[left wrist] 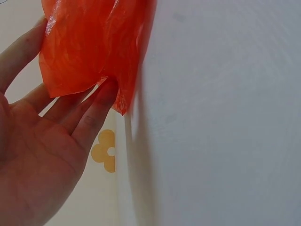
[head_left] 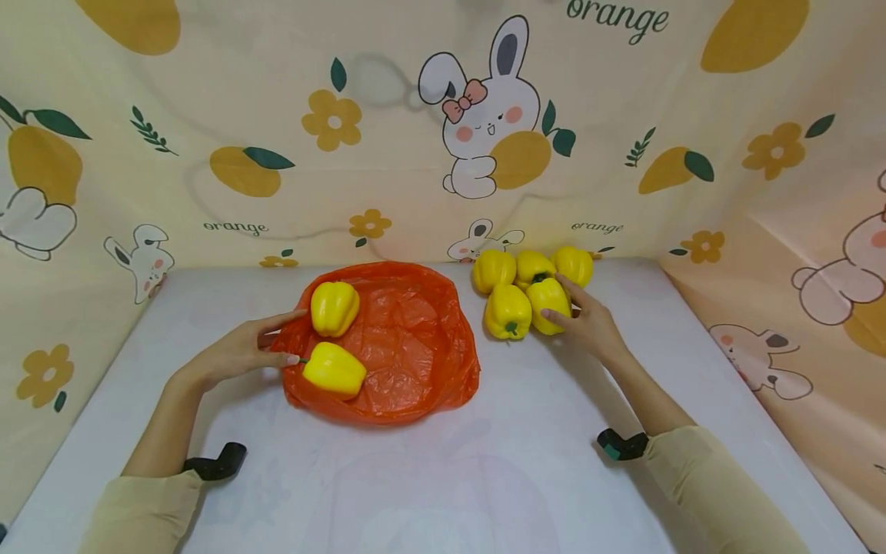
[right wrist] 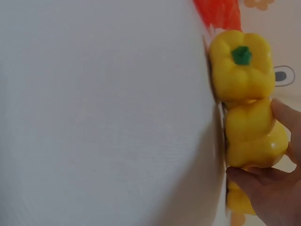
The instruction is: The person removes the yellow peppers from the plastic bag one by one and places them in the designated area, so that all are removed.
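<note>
From my end I count seven yellow bell peppers [head_left: 335,309], one red plastic bag [head_left: 408,362], one left hand [head_left: 234,351], one right hand [head_left: 591,325] and two black wrist devices [head_left: 223,463].

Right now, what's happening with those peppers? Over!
Left hand touching red plastic bag. Right hand gripping yellow bell pepper outside bag. Two bell peppers inside. Neighbouring peppers crowd the gripped one.

My left sleeve [head_left: 141,512] and right sleeve [head_left: 720,488] were plain beige; my left wrist camera [head_left: 221,463] was black and bent, my right wrist camera [head_left: 628,445] black with a green patch [head_left: 611,452].
</note>
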Action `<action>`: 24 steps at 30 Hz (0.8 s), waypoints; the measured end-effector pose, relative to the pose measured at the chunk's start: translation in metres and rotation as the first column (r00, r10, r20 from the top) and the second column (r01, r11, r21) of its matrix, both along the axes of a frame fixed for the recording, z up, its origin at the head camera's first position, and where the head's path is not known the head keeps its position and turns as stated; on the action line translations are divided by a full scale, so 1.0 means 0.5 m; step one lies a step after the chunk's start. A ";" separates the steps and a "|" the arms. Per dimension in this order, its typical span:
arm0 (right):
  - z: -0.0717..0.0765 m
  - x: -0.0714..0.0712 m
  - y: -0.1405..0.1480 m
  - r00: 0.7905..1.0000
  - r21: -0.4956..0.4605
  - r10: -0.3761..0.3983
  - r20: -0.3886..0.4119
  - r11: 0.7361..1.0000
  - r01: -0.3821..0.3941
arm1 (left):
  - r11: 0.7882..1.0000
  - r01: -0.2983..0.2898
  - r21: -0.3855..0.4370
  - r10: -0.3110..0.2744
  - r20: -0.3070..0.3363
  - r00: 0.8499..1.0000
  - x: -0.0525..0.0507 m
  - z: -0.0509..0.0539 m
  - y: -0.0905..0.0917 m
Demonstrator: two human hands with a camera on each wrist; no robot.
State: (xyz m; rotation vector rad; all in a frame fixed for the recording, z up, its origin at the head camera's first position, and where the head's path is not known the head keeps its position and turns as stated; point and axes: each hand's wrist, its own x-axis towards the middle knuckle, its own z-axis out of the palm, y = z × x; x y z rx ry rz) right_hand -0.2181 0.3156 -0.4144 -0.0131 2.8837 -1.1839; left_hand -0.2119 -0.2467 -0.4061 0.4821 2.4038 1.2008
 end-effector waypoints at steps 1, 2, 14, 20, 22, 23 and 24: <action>-0.003 -0.001 -0.002 1.000 0.007 -0.001 0.003 1.000 0.001 | 1.000 -0.001 -0.001 0.001 -0.001 1.000 0.000 -0.001 0.000; -0.006 -0.002 -0.003 1.000 0.012 -0.005 0.006 1.000 0.005 | 1.000 -0.001 -0.004 0.001 0.000 1.000 0.000 -0.002 0.000; -0.020 -0.002 -0.013 1.000 0.031 -0.029 -0.011 0.999 0.029 | 1.000 -0.020 -0.011 0.021 0.016 1.000 -0.003 -0.012 -0.002; -0.010 0.000 -0.018 0.993 -0.021 -0.037 -0.113 0.999 0.035 | 1.000 -0.018 -0.012 0.018 0.016 1.000 -0.003 -0.013 -0.001; -0.005 0.000 -0.020 0.986 -0.051 -0.035 -0.164 0.998 0.027 | 1.000 -0.017 -0.010 0.017 0.012 1.000 -0.002 -0.012 -0.002; -0.003 0.000 -0.022 0.982 -0.058 -0.032 -0.186 0.998 0.022 | 1.000 -0.018 -0.008 0.018 0.011 1.000 -0.002 -0.012 -0.002; -0.001 0.001 -0.024 0.979 -0.063 -0.030 -0.203 0.998 0.018 | 1.000 -0.021 -0.007 0.022 0.012 1.000 -0.001 -0.012 -0.002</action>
